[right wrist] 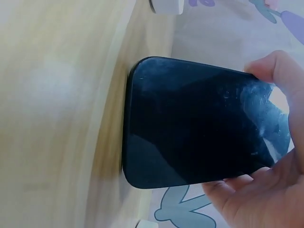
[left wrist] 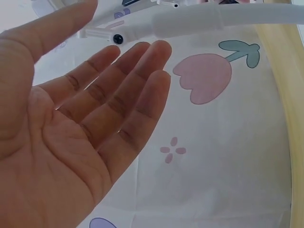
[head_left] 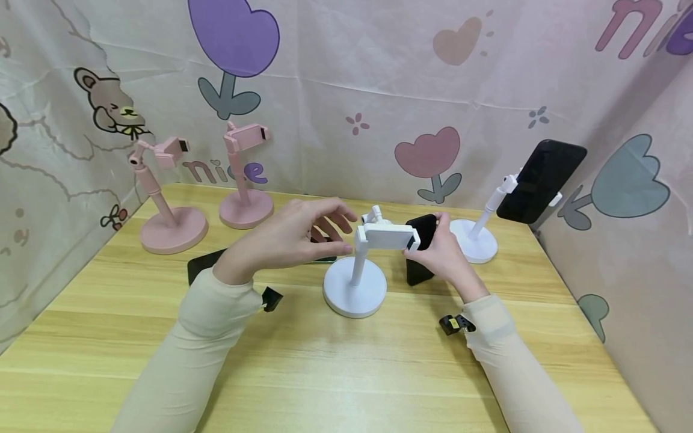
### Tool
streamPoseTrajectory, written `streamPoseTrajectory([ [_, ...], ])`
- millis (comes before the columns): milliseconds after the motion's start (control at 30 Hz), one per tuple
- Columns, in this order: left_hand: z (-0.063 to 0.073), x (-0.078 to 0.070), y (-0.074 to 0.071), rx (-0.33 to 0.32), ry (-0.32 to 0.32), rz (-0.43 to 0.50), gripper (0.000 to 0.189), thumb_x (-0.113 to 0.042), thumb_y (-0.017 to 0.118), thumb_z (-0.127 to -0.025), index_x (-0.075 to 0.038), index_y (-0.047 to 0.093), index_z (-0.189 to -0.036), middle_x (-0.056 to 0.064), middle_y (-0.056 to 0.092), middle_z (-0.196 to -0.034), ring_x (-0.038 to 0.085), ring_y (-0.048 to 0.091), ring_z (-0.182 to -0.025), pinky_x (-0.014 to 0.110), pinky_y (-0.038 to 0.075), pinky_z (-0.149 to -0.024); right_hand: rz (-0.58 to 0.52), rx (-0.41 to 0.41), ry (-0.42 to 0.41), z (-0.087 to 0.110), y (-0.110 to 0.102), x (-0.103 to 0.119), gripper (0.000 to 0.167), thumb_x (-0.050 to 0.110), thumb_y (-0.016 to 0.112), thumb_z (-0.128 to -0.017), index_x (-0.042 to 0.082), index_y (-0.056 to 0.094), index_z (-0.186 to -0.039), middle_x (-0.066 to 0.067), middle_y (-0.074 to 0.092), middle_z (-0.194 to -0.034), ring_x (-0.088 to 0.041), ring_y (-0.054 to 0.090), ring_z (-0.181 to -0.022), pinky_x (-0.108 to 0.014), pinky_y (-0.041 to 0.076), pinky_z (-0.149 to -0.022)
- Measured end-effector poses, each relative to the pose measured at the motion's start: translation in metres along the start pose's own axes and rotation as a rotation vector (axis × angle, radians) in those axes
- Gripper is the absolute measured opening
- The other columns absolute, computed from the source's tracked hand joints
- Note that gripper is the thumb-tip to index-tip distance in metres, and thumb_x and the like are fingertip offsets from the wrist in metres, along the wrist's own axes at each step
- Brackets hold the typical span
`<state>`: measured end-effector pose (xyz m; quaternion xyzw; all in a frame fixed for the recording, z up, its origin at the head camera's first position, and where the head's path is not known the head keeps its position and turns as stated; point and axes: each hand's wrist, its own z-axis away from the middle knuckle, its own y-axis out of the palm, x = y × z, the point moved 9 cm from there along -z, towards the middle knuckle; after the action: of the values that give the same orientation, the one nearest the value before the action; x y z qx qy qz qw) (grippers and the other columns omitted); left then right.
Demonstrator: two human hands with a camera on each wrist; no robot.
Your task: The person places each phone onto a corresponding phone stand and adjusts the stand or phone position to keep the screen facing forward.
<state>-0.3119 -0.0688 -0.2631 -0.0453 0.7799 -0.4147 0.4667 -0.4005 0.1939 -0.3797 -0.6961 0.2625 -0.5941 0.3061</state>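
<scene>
A white phone stand (head_left: pixel 354 291) stands upright in the middle of the table, its clamp raised on a short stem. My left hand (head_left: pixel 287 237) hovers just left of that clamp, fingers loosely bent and holding nothing; the left wrist view shows the bare palm (left wrist: pixel 71 142) beside the white stem (left wrist: pixel 190 21). Right of the stand, my right hand (head_left: pixel 445 255) grips a black phone (head_left: pixel 419 275) by its opposite long edges. In the right wrist view the phone's glossy face (right wrist: pixel 199 126) shows, its lower end at or near the wooden tabletop; contact is unclear.
Two pink phone stands (head_left: pixel 174 231) (head_left: pixel 246 210) are at the back left. At the back right, another white stand (head_left: pixel 473 243) holds a black phone (head_left: pixel 541 180). A dark phone (head_left: pixel 204 264) lies partly hidden under my left wrist. A patterned cloth (head_left: pixel 335 78) hangs behind the table.
</scene>
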Motion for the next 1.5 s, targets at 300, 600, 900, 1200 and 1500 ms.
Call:
streamPoseTrajectory([
  [300, 0.002, -0.013, -0.001, -0.008, 0.044, 0.027, 0.042, -0.017, 0.088, -0.091, -0.012, 0.067, -0.127, 0.005, 0.077, -0.114, 0.013, 0.078, -0.097, 0.03, 0.067, -0.086, -0.036, -0.034, -0.024, 0.002, -0.001, 0.002, 0.098, 0.026, 0.088, -0.082, 0.004, 0.021, -0.149, -0.031, 0.062, -0.129, -0.043, 0.062, -0.118, -0.054, 0.051, -0.105],
  [600, 0.004, -0.026, -0.001, -0.041, 0.097, 0.058, 0.036, -0.014, 0.09, -0.089, -0.013, 0.069, -0.118, 0.002, 0.078, -0.108, 0.01, 0.077, -0.094, 0.027, 0.067, -0.084, -0.095, -0.095, -0.121, 0.003, -0.004, 0.01, 0.09, 0.016, 0.091, -0.08, 0.009, 0.03, -0.145, -0.025, 0.064, -0.129, -0.043, 0.065, -0.116, -0.054, 0.053, -0.101],
  [900, 0.004, -0.04, 0.004, -0.066, 0.199, 0.048, 0.037, -0.014, 0.091, -0.088, -0.009, 0.069, -0.117, -0.001, 0.079, -0.099, 0.008, 0.076, -0.089, 0.025, 0.067, -0.081, -0.158, -0.196, -0.105, 0.005, -0.022, 0.01, 0.088, 0.021, 0.091, -0.08, 0.009, 0.031, -0.142, -0.026, 0.06, -0.128, -0.042, 0.061, -0.113, -0.054, 0.051, -0.099],
  [1200, 0.006, -0.045, 0.001, -0.123, 0.246, 0.108, 0.035, -0.01, 0.091, -0.087, -0.007, 0.072, -0.116, 0.0, 0.077, -0.098, 0.009, 0.076, -0.086, 0.029, 0.067, -0.077, -0.227, -0.267, -0.107, 0.008, -0.037, 0.014, 0.085, 0.026, 0.092, -0.081, 0.008, 0.03, -0.137, -0.021, 0.059, -0.126, -0.037, 0.059, -0.115, -0.049, 0.047, -0.102],
  [1500, 0.007, -0.048, -0.005, -0.212, 0.264, 0.1, 0.028, -0.009, 0.091, -0.086, -0.007, 0.075, -0.11, -0.001, 0.078, -0.093, 0.008, 0.074, -0.082, 0.029, 0.067, -0.072, -0.301, -0.342, -0.143, 0.018, -0.055, 0.027, 0.083, 0.018, 0.092, -0.079, 0.006, 0.03, -0.133, -0.019, 0.057, -0.118, -0.033, 0.057, -0.11, -0.04, 0.044, -0.098],
])
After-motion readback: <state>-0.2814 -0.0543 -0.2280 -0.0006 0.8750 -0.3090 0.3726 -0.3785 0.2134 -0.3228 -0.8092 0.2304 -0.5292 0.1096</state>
